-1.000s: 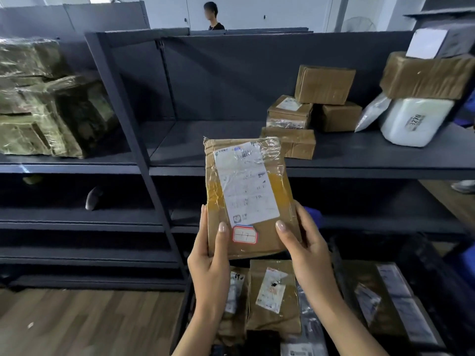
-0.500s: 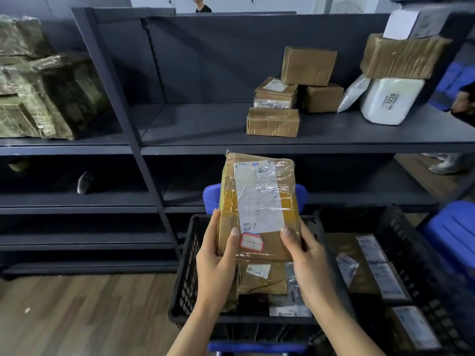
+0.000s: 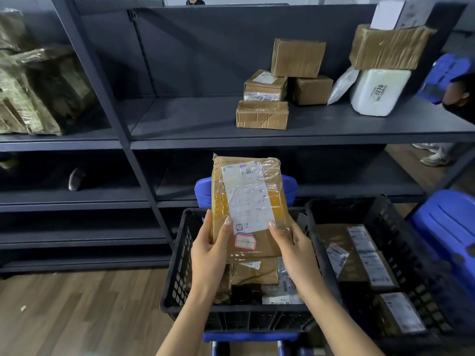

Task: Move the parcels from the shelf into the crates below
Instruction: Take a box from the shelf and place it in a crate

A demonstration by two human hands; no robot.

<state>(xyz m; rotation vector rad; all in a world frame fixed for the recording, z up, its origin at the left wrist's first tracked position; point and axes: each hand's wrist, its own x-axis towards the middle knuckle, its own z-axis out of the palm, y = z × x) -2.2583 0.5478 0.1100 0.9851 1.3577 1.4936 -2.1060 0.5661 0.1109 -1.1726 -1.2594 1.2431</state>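
Our left hand (image 3: 209, 249) and right hand (image 3: 294, 249) each grip a lower side of the flat brown tape-wrapped parcel with the white shipping label (image 3: 246, 199). Our thumbs press its front face and our fingers are hidden behind it. We hold it nearly upright: its long axis runs up and away from us, with the lower short edge between our palms.

Directly beneath the hands is the black perforated plastic crate (image 3: 177, 265). The parcel's lower edge hangs over its middle, above other brown parcels (image 3: 254, 274) lying flat inside. So the way lies straight down. We judge the parcel should tip back until its long axis runs from the crate's near rim to its far rim. Neither hand is nearer.

A second black crate (image 3: 401, 242) stands just beside the first, on the right. Above, near the front edge of the dark grey metal shelf (image 3: 195, 119), small brown cardboard boxes (image 3: 262, 118) wait.
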